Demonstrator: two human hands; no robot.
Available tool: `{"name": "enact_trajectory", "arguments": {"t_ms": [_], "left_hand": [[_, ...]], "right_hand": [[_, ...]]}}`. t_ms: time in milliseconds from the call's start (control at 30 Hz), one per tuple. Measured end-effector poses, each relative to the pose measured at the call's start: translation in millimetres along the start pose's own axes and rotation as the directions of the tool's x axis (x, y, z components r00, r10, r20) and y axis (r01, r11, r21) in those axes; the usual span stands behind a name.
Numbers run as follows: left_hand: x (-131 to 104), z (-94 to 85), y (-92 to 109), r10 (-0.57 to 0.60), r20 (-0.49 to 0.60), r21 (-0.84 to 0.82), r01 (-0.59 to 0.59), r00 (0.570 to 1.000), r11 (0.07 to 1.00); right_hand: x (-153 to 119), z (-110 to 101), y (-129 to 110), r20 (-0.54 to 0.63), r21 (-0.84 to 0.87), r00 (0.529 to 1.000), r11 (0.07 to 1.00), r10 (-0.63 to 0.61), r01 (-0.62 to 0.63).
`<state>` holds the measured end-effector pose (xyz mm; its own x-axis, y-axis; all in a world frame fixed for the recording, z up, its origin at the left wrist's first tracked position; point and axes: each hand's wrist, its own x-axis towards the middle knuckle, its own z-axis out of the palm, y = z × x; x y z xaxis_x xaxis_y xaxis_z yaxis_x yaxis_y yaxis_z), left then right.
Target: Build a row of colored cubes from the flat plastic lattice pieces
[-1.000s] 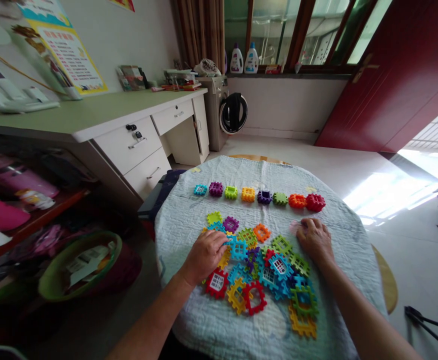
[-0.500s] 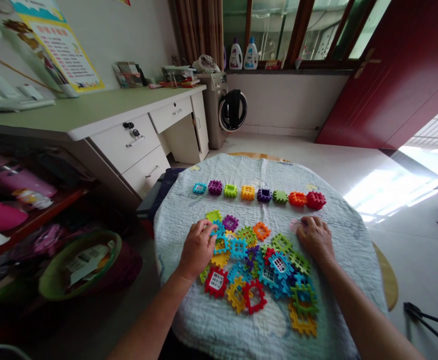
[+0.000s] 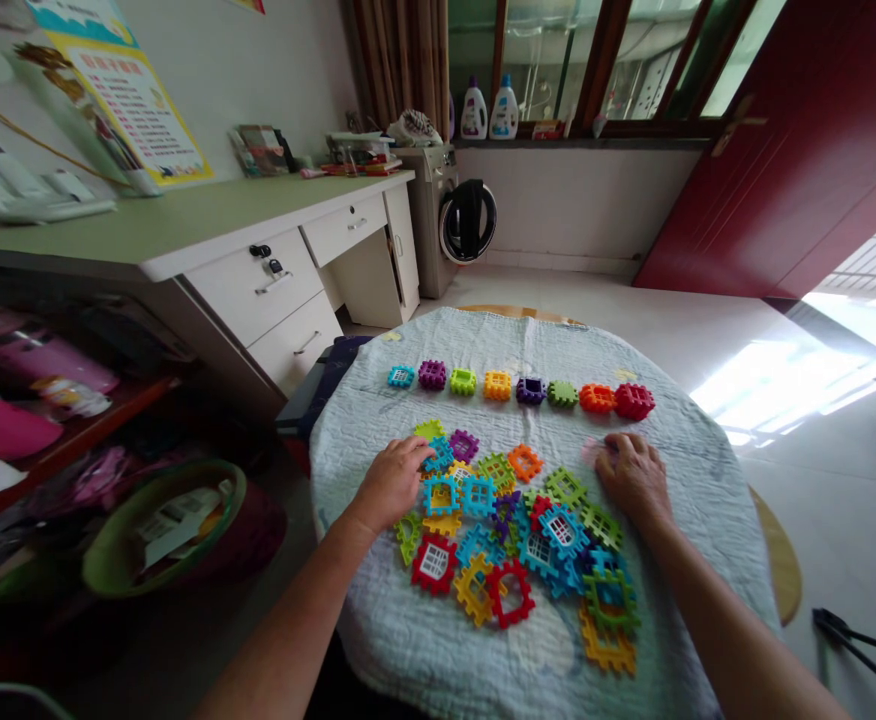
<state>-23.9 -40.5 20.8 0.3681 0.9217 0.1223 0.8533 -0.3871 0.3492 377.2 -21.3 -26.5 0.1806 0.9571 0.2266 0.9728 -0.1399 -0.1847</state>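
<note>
My left hand [image 3: 395,482] is at the left edge of a loose pile of plastic building pieces. Its fingertips are closed on the edge of a blue notched square piece [image 3: 439,454]; the thumb is mostly hidden. Close by lie a lime piece [image 3: 430,429], a purple piece [image 3: 464,445] and a blue open frame [image 3: 442,494]. My right hand [image 3: 635,476] rests on the cloth to the right of the pile, fingers loosely bent, with nothing visible in it. Near it are a green piece [image 3: 601,526] and a green frame [image 3: 565,487].
A row of assembled blocks, from a blue one [image 3: 400,376] to a red one [image 3: 634,401], stands behind the pile on the pale tablecloth [image 3: 378,640]. Left are a desk [image 3: 205,215] and a bin [image 3: 119,580]. A washing machine [image 3: 430,225] stands behind.
My left hand has shifted slightly left and away from me, uncovering more of the blue frame and a green piece at the pile's left. My right hand stays in place.
</note>
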Motion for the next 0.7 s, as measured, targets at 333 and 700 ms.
{"name": "enact_trajectory", "arguments": {"t_ms": [333,700], "left_hand": [[11,0.6,-6,-0.006,-0.028,0.025,0.006,1.000,1.000],[7,7.1,-12,0.040,-0.265,0.049,-0.028,0.963,0.998]], "right_hand": [[1,1,0,0.004,-0.007,1.000,1.000,-0.001,0.001],[0,-3,-3,0.008,-0.013,1.000,1.000,-0.006,0.006]]}}
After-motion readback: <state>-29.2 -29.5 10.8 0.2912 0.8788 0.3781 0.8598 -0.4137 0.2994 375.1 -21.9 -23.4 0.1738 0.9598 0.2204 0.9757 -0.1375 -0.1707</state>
